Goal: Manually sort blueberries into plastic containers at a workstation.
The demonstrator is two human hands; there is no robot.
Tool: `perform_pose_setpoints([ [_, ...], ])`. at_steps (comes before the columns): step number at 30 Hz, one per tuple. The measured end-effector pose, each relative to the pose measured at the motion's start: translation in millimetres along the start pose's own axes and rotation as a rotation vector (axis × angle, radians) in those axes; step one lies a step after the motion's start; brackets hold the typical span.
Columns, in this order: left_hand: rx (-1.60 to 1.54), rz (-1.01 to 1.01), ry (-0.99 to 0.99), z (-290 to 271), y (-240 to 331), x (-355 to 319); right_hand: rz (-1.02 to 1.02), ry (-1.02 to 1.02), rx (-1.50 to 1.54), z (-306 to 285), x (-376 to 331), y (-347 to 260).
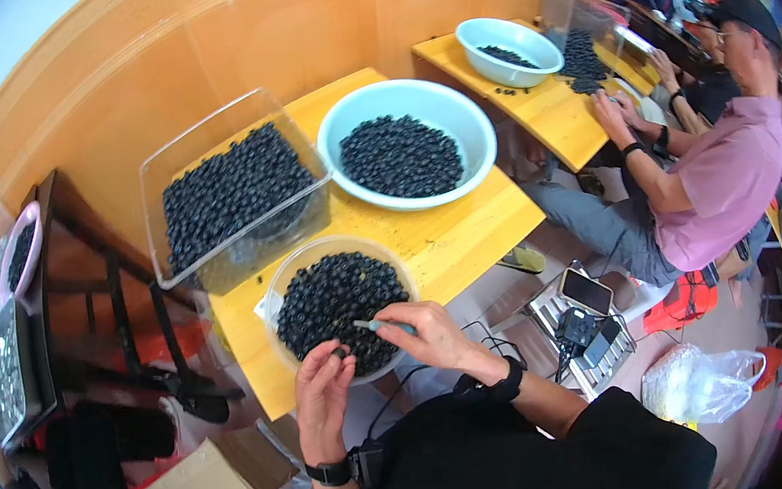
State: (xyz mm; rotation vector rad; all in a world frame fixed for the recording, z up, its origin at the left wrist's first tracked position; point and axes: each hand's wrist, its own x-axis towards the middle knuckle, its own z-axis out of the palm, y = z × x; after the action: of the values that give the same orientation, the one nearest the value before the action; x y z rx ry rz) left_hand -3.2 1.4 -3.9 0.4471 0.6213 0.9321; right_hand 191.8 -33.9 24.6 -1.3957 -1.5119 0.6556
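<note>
My left hand point(325, 396) pinches one small dark round piece point(339, 352) between thumb and fingertips. It is bead- or berry-like; I cannot tell which. My right hand point(433, 337) grips a small slim tool with a blue-green handle point(393, 326), its pale tip pointing left toward the left hand. Both hands are over the near side of a clear round tub point(275, 333) full of the same dark round pieces point(333, 299). A short gap separates the tool's tip from the pinched piece.
Behind the tub, a clear rectangular bin point(245, 251) and a light-blue basin point(472, 146) hold more dark pieces on the yellow table point(453, 253). At right, a person in a pink shirt point(723, 164) works at another table. A cardboard box point(205, 485) lies at lower left.
</note>
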Motion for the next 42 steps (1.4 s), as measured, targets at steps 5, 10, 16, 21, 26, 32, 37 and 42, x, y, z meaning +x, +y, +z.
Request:
perform_pose_setpoints([
  [5, -0.059, -0.081, -0.076, 7.0, -3.4, 4.9, 0.045, -0.067, 0.005, -10.0, -3.4, -15.5],
  [10, -0.122, -0.062, -0.121, 7.6, -8.8, 8.1, -0.055, -0.088, -0.034, -10.7, -7.8, -25.3],
  [16, -0.142, -0.074, -0.165, 14.2, -8.0, 6.8, -0.148, -0.101, -0.106, -7.6, -9.2, -28.3],
  [21, -0.157, -0.064, -0.192, 13.7, -10.3, 5.9, -0.203, -0.089, -0.086, -5.8, -9.2, -26.0],
  [26, -0.182, -0.091, -0.235, 10.1, -11.6, 8.4, -0.178, -0.084, -0.090, -6.4, -7.8, -26.5],
  [32, -0.124, -0.082, -0.209, 8.2, -9.3, 10.0, -0.195, -0.099, -0.098, -4.4, -3.1, -20.0],
  [37, -0.089, -0.127, -0.346, 20.8, -3.0, -6.5, -0.003, 0.062, -0.121, -13.8, 8.9, 14.7],
  [42, -0.174, -0.115, -0.187, 10.3, -8.0, 0.4, -0.054, -0.060, -0.099, -19.7, 5.6, -18.6],
])
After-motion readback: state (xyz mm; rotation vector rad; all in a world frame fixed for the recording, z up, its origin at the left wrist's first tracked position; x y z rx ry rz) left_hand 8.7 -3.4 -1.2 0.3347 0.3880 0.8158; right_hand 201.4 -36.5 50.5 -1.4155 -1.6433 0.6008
